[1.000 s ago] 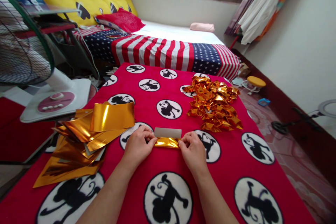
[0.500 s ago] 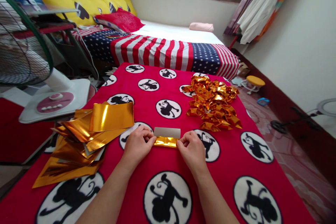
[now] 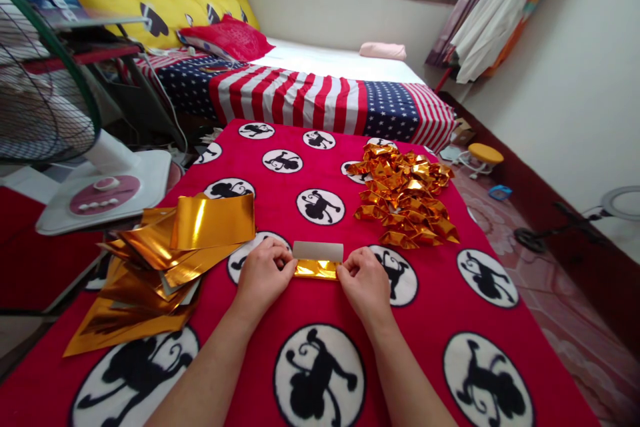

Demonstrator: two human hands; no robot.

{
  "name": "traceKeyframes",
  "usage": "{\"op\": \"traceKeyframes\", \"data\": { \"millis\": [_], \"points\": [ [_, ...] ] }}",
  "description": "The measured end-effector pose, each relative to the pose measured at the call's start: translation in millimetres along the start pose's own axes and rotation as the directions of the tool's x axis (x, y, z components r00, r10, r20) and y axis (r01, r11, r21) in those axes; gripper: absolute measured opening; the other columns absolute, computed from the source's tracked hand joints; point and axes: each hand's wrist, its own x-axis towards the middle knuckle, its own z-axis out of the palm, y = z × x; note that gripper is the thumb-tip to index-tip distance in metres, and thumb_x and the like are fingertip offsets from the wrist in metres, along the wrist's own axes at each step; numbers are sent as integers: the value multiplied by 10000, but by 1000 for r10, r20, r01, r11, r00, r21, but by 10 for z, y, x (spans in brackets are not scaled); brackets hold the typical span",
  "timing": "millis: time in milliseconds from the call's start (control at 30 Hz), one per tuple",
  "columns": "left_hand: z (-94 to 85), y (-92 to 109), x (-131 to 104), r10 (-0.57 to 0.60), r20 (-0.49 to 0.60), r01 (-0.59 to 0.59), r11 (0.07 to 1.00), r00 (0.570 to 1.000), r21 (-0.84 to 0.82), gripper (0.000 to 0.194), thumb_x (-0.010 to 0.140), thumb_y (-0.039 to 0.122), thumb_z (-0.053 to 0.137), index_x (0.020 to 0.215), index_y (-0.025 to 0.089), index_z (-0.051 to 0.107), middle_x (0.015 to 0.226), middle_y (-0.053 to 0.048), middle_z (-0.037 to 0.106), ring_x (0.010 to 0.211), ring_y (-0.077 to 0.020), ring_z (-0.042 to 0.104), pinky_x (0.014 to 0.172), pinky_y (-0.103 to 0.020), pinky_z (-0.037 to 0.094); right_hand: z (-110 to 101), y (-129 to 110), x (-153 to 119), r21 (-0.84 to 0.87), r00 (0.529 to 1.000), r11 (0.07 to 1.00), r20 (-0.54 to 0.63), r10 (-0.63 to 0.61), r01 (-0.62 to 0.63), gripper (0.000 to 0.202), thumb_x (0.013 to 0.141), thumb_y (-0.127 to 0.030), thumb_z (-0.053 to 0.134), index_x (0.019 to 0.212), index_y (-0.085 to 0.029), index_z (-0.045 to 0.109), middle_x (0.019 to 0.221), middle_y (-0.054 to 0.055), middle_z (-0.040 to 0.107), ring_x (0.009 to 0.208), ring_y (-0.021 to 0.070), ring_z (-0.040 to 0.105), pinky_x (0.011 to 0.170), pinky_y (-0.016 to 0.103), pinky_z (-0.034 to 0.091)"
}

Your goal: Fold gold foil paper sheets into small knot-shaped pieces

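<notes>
A sheet of gold foil paper [image 3: 317, 269] lies before me on the red cloth, its near part folded over with the gold side up. Its pale grey back [image 3: 318, 251] shows along the far side. My left hand [image 3: 265, 273] pinches the left end of the fold between thumb and fingers. At the right end my right hand [image 3: 366, 280] grips it the same way, fingers curled in. Loose gold foil sheets [image 3: 215, 221] are piled to the left of my left hand. Beyond my right hand lies a heap of folded gold pieces [image 3: 405, 193].
A red cloth with monkey prints [image 3: 400, 360] covers the table. On the left stands a fan [image 3: 105, 180] with a white base. A bed [image 3: 310, 100] with a striped, starred cover is beyond the table. A yellow stool [image 3: 485, 153] stands on the floor at right.
Both hands stay at the ends of the foil paper. The folded gold strip looks slightly flatter and smoother; otherwise the view has barely shifted.
</notes>
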Motion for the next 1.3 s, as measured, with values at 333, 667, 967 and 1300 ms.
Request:
{"op": "traceKeyframes", "data": {
  "millis": [333,667,967,1300],
  "points": [
    [12,-10,-14,-7,-20,7,1000,1000,-17,143,722,175,635,579,185,641,786,-13,630,654,-118,568,592,-243,450,0,-17,-19,-10,1000,1000,-4,16,-16,178,744,-227,589,577,-194,535,771,-27,569,653,116,546,570,256,324],
    [5,52,-26,2,-9,-1,998,1000,65,96,740,156,615,652,187,596,787,-3,594,627,-121,538,609,-264,428,8,-12,-27,0,1000,1000,-13,0,0,180,746,-222,583,577,-193,528,771,-25,570,642,114,544,565,254,329],
    [5,114,-63,143,117,-150,987,983,54,290,832,72,469,775,227,708,904,-33,611,851,-158,596,743,-266,461,6,13,-61,67,998,996,-4,-58,58,136,774,-194,556,769,-245,682,789,-16,627,700,144,578,596,251,367],
    [53,310,-85,22,74,-38,974,997,225,148,784,315,641,679,216,675,828,-29,631,825,-188,605,661,-284,438,0,-72,-95,-23,999,999,-13,-44,43,184,786,-173,534,790,-249,702,832,-10,645,741,146,608,622,254,366]
  ]
}}
